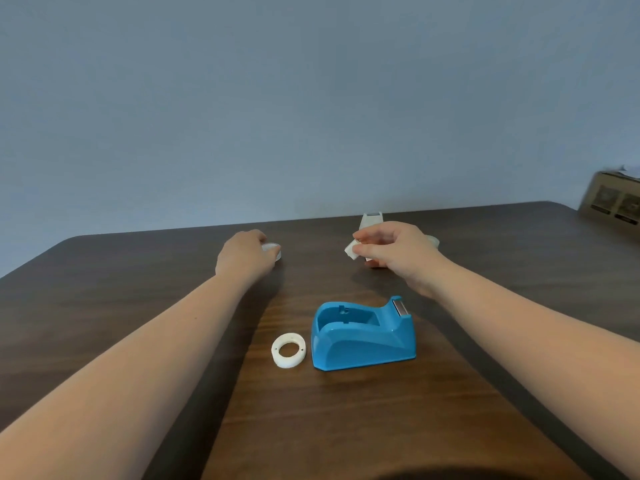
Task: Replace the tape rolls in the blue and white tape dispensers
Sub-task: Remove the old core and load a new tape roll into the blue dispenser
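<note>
From the head view, my left hand (246,252) rests closed over a tape roll (273,250) on the tabletop (485,393); my right hand (388,252) pinches a small white piece (352,252) at the white dispenser (371,220). I'd lift both straight, gently. The blue dispenser (362,336) cradle sits empty, its white core (288,350) just beside.

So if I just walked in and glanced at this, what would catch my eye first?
Probably the bright blue tape dispenser, standing with no roll in it on the dark wooden table, a white ring-shaped core lying just to its left. Farther back, the right hand pinches a small white piece in front of the white dispenser, while the left hand rests on a tape roll.
</note>
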### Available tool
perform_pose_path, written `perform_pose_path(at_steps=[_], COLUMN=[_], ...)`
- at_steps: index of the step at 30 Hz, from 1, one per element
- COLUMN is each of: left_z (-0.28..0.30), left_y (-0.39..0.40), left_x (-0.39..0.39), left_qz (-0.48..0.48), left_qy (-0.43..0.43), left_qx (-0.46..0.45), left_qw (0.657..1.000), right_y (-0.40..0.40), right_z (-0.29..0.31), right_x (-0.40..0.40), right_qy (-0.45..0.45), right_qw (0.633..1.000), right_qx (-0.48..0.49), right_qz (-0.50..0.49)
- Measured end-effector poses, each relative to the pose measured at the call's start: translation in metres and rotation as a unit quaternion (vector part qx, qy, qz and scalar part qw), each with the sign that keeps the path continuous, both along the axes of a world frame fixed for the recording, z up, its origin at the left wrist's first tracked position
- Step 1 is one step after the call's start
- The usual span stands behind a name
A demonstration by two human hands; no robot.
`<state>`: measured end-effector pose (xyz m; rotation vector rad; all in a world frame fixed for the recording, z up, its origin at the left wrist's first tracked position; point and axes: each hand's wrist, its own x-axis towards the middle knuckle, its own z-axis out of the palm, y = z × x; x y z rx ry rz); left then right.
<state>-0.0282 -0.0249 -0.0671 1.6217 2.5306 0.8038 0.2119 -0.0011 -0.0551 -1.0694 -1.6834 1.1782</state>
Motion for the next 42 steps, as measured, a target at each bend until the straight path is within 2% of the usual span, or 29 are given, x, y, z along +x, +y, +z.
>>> perform_pose_path(at_steps=[9, 15, 18, 20, 23, 28, 32, 42], left_z=[-0.011, -0.013, -0.01, -0.005, 0.003, 0.018, 0.025, 0.044], left_y=[0.044, 0.048, 0.042, 0.035, 0.019, -0.013, -0.035, -0.076], left_x=[-0.001, 0.002, 0.006, 0.013, 0.029, 0.05, 0.06, 0.08], left_qz=[-0.01, -0.002, -0.019, -0.032, -0.046, -0.088, -0.14, -0.168], left_qy=[0.026, -0.003, -0.054, -0.139, -0.323, -0.487, -0.524, -0.506], left_qx=[-0.08, -0.053, 0.002, 0.046, 0.116, 0.113, 0.094, 0.079], left_qw=[0.996, 0.999, 0.998, 0.989, 0.938, 0.862, 0.835, 0.843], right_y=[0.028, 0.032, 0.03, 0.027, 0.021, 0.005, -0.014, -0.05], right_z=[-0.018, -0.02, -0.02, -0.017, -0.013, -0.001, 0.009, 0.02], right_x=[-0.006, -0.006, -0.007, -0.007, -0.009, -0.007, -0.004, 0.0], right_qy=[-0.012, -0.018, -0.026, -0.019, 0.007, 0.057, 0.079, 0.047], right_qw=[1.0, 1.0, 1.0, 1.0, 1.0, 0.998, 0.996, 0.999], right_qx=[-0.009, -0.005, -0.003, -0.007, -0.018, -0.019, -0.018, 0.013], right_qz=[0.0, 0.004, 0.006, 0.009, 0.011, 0.017, 0.029, 0.025])
